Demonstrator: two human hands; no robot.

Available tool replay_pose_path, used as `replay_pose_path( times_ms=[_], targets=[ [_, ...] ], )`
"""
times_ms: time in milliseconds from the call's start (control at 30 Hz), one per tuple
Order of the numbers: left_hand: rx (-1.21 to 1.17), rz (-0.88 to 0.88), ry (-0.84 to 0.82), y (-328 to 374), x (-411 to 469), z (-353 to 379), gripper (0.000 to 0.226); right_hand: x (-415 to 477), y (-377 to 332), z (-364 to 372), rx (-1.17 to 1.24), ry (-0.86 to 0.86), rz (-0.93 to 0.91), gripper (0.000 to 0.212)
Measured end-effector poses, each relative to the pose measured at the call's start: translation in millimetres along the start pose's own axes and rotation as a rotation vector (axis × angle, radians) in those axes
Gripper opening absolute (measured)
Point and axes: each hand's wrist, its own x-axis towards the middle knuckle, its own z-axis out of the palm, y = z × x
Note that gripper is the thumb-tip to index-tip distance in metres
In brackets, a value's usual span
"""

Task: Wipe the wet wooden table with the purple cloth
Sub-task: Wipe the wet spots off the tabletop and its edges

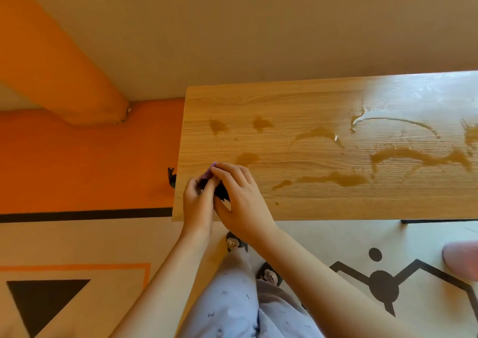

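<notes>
Currently both hands (216, 195) grip the bunched purple cloth (208, 174) at the surface (310, 203) corner; staying bunched risks smearing the puddles (333, 178).

One wooden table (323, 203), one purple cloth (208, 173) mostly hidden between two hands: left hand (198, 203), right hand (241, 200). Wet marks on the tabletop: roughly seven or eight separate brown patches and streaks, e.g. one long streak (333, 178) and one small blot (218, 125); exact count unclear where they run together at right. Two slippers (235, 242) on one patterned floor mat (382, 286), one pink object (461, 259) at the right edge.
</notes>
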Motion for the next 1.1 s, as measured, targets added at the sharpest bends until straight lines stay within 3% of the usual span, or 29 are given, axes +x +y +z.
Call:
replay_pose_path(
  times_ms=[100, 200, 300, 433, 533, 600, 800, 1100],
  targets=[
    [-0.068, -0.02, -0.028, 5.5, 10.6, 2.1, 0.017, 18.1, 7.9, 7.3, -0.029, -0.026, 0.014, 0.052],
    [0.013, 0.004, -0.067, 1.7, 27.4, -0.8, 0.02, 35.8, 21.5, 15.5, -0.052, -0.053, 0.096, 0.054],
    [0.16, 0.107, -0.076, 0.6, 49.7, -4.2, 0.025, 60.3, 37.6, 21.2, 0.006, -0.072, 0.228, 0.037],
    [0.462, 0.32, 0.109, 2.9, 85.1, -13.2, 0.021, 95.4, 46.6, 26.5, 0.12, -0.128, 0.291, 0.033],
    [0.672, 0.381, 0.225, -0.5, 119.1, -21.6, 0.015, 121.4, 59.1, 29.7, 0.125, -0.132, 0.345, 0.033],
    [0.855, 0.41, 0.253, -8.9, 136.7, -25.0, 0.023, 137.6, 70.8, 31.3, 0.11, -0.125, 0.355, 0.031],
    [1.09, 0.294, 0.324, -36.7, 146.7, -18.0, 0.043, 193.6, 105.7, 29.0, 0.055, -0.139, 0.302, 0.017],
    [1.141, 0.271, 0.396, -38.2, 149.2, -13.3, 0.048, 306.3, 137.4, 57.4, 0.063, -0.116, 0.164, 0.016]
  ],
)
